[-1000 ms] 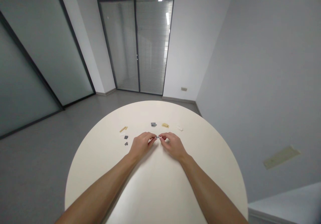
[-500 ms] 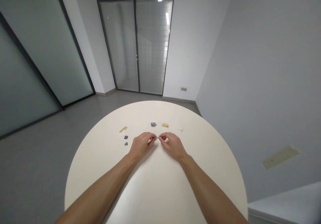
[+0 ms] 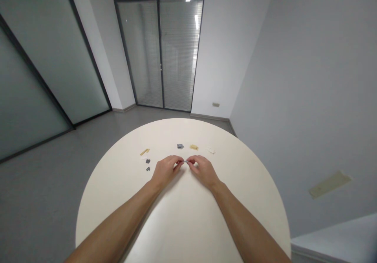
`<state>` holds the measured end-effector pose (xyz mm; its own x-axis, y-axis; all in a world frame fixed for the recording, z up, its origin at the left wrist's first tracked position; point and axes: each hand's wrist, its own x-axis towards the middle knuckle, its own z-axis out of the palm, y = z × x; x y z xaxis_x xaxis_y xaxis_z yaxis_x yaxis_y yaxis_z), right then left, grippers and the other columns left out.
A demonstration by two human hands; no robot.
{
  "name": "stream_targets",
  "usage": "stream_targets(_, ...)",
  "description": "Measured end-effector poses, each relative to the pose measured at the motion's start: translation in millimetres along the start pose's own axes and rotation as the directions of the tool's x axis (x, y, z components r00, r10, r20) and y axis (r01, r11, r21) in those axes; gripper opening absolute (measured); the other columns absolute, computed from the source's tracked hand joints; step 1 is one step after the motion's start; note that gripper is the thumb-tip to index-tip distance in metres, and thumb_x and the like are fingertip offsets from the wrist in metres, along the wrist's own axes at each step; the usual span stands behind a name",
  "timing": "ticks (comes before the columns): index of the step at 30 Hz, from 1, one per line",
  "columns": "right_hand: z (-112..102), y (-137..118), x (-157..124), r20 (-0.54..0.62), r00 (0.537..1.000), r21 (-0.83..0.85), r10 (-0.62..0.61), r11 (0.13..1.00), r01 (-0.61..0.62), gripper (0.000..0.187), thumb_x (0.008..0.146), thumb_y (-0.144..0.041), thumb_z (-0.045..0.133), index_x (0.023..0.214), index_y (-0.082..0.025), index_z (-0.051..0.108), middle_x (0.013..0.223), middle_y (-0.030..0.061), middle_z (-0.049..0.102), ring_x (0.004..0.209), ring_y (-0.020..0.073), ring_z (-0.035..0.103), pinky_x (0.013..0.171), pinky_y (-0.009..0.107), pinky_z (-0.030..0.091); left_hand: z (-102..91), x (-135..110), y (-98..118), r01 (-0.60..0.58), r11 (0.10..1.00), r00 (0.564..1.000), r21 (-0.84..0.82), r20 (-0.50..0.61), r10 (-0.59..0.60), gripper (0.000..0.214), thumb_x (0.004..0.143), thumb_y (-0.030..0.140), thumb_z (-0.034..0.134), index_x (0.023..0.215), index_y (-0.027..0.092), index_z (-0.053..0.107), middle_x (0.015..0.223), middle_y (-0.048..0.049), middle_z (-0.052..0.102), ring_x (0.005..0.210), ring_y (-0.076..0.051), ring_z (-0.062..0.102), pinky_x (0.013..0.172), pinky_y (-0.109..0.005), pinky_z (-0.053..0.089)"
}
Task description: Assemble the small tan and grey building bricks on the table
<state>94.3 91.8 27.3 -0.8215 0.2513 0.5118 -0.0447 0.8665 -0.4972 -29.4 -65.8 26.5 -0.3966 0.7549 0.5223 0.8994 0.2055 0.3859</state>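
Note:
A small, thin grey piece (image 3: pixel 185 161) is pinched between my two hands above the table; its exact kind is too small to make out. My left hand (image 3: pixel 168 167) grips its left end between thumb and fingers. On the other end, my right hand (image 3: pixel 202 168) is closed in the same sort of pinch. Just beyond my fingers lie a group of grey pieces (image 3: pixel 180 146) and some tan pieces (image 3: pixel 194 147). Small white pieces (image 3: pixel 211 150) rest farther right. To the left of my left hand are dark grey pieces (image 3: pixel 148 161) and a second small grey cluster (image 3: pixel 148 169).
The round white table (image 3: pixel 182 223) carries all of these. Long tan strips (image 3: pixel 144 152) lie at its back left. Beyond the table stand a glass door with blinds (image 3: pixel 176 55), frosted panels (image 3: pixel 50 55) on the left and a white wall (image 3: pixel 303 90) on the right.

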Motion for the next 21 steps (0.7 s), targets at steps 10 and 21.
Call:
stream_targets(10, -1.0, -0.7, 0.5, 0.013, 1.0, 0.031, -0.021, 0.999, 0.02, 0.01, 0.09, -0.018, 0.059, 0.094, -0.024, 0.066, 0.088, 0.0005, 0.07, 0.083, 0.0167, 0.062, 0.081, 0.031, 0.045, -0.5, 0.0, -0.1, -0.003, 1.0, 1.0, -0.002, 0.004, 0.003, 0.014, 0.093, 0.026, 0.056, 0.101, 0.024, 0.067, 0.097, 0.0002, 0.074, 0.089, -0.016, 0.067, 0.078, -0.028, 0.051)
stream_targets(21, -0.8, 0.7, -0.6, 0.017, 1.0, 0.038, -0.019, 0.999, 0.019, 0.01, 0.09, -0.018, 0.059, 0.094, -0.023, 0.066, 0.088, 0.0006, 0.07, 0.084, 0.0167, 0.062, 0.081, 0.031, 0.044, 0.3, 0.5, -1.3, -0.016, 1.0, 1.0, -0.002, -0.002, 0.016, 0.012, 0.092, 0.024, 0.057, 0.099, 0.024, 0.067, 0.097, 0.0007, 0.073, 0.088, -0.016, 0.067, 0.078, -0.027, 0.051)
